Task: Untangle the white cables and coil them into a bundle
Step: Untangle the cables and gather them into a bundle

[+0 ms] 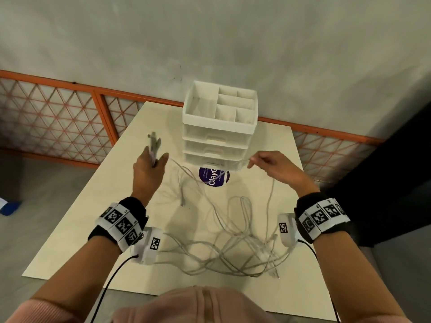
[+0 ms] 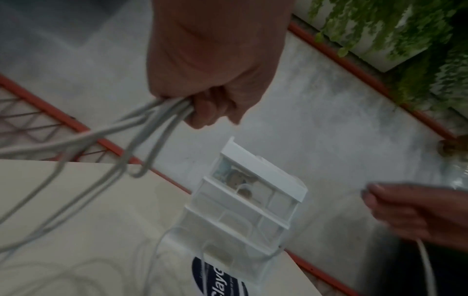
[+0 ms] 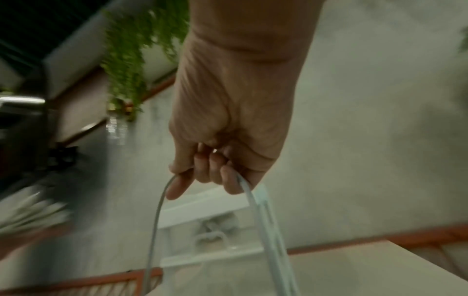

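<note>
A loose tangle of white cables lies on the cream table, near its front edge. My left hand is raised above the table's left half and grips a bunch of cable loops, whose ends stick up past the fingers. My right hand is held up at the right and pinches a single strand that runs taut across toward the left hand and also hangs down into the tangle. In the right wrist view the strand passes through my curled fingers.
A white drawer organiser with an open compartment top stands at the table's far middle. A purple round sticker lies in front of it. An orange lattice fence runs behind. A dark object stands to the right.
</note>
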Demonstrator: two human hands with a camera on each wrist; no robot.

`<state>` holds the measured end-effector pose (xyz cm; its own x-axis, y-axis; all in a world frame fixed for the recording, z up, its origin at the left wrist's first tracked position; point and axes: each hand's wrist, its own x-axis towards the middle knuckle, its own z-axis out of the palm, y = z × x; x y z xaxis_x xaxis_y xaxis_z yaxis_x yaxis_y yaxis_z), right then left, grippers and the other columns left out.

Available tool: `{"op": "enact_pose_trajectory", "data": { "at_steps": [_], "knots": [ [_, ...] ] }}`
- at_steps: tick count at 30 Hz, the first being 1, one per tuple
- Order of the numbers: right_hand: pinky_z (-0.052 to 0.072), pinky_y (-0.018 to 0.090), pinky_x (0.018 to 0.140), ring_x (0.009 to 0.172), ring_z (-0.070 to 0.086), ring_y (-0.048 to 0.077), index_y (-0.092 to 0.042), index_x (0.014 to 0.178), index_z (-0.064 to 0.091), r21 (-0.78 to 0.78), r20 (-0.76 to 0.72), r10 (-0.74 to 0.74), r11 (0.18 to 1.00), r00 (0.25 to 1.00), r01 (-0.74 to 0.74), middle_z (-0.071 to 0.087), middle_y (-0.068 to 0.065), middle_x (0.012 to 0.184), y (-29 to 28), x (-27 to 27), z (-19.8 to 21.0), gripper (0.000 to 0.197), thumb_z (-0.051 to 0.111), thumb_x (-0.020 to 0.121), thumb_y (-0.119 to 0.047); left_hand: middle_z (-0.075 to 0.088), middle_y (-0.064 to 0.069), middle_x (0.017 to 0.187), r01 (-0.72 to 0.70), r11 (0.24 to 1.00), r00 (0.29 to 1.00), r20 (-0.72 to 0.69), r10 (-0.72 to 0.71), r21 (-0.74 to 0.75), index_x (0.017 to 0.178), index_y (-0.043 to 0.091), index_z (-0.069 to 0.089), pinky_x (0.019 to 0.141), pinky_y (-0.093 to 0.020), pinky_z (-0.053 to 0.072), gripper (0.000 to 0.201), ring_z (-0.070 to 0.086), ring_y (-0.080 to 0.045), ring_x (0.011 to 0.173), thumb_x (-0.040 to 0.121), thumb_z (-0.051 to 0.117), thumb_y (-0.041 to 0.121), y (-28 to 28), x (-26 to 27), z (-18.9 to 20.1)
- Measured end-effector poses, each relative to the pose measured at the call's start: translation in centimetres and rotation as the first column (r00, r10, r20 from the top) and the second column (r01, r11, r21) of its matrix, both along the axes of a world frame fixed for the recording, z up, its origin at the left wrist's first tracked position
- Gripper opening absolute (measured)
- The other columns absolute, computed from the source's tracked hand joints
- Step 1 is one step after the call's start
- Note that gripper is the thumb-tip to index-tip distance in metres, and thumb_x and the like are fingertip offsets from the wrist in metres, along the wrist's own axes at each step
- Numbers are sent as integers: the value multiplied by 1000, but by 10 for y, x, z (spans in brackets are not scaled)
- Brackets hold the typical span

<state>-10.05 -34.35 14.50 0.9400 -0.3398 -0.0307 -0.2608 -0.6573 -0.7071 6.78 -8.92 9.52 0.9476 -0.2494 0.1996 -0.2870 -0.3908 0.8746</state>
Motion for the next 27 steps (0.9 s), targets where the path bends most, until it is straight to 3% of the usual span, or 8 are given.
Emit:
{"op": "enact_pose_trajectory", "data": {
  "at_steps": [2,4,7,11,16,20,23,27],
  "knots": [
    [38,5,64,68,58,-11,-11,90,73,-5,-58,128,992,990,-129,68,-10,83,22,15,12,28,53,95,-30,47,6,57,221,974,975,16,-220,-49,97,12,60,47,-21,31,14,37,-2,45,92,56,25,-10,-17,15],
    [42,7,76,81,62,-12,-14,89,74,22,-58,208,978,976,-207,72,-16,88,42,27,18,30,53,94,-35,46,14,43,496,861,859,-76,-506,-113,104,16,61,44,-9,31,14,38,2,37,94,52,17,-19,-38,34],
    [36,5,56,54,55,-9,-8,87,72,102,27,226,968,974,-227,63,-25,58,57,29,26,32,50,96,-30,49,23,37,718,689,668,-179,-722,-98,104,2,59,46,-1,33,15,44,12,38,94,48,1,-24,-56,39],
    [30,21,52,44,33,5,-6,86,73,160,-30,178,972,984,-171,41,-10,42,43,15,19,40,49,95,-37,55,22,46,712,700,671,-237,-702,-56,73,6,59,50,-5,34,20,48,7,46,92,55,12,-14,-43,25],
    [33,16,57,50,38,8,-12,67,71,159,-201,68,987,977,-36,39,-9,48,13,-15,-17,43,53,92,-41,56,19,47,719,694,671,-294,-680,35,69,12,64,52,-5,36,18,49,6,46,83,68,22,1,-21,16],
    [36,18,59,57,45,9,-6,81,71,153,-545,142,986,826,-69,48,-3,55,1,-37,-65,32,66,84,-37,53,14,46,642,749,757,-291,-585,165,66,13,60,48,-10,35,32,45,0,42,90,58,35,17,-12,2],
    [40,20,62,68,53,11,-4,91,70,95,-695,128,992,708,-86,58,-3,67,6,-44,-98,24,73,79,-24,33,7,52,628,768,740,-399,-541,125,65,17,43,41,-18,27,38,29,-5,41,95,45,42,23,-12,-9],
    [39,13,63,81,54,15,-10,88,69,-8,-569,51,998,821,-68,56,-8,73,18,-18,-112,12,72,76,-8,21,4,59,625,780,655,-525,-543,-27,67,21,29,35,-16,15,37,18,-4,39,99,38,39,22,-16,-11]
  ]
}}
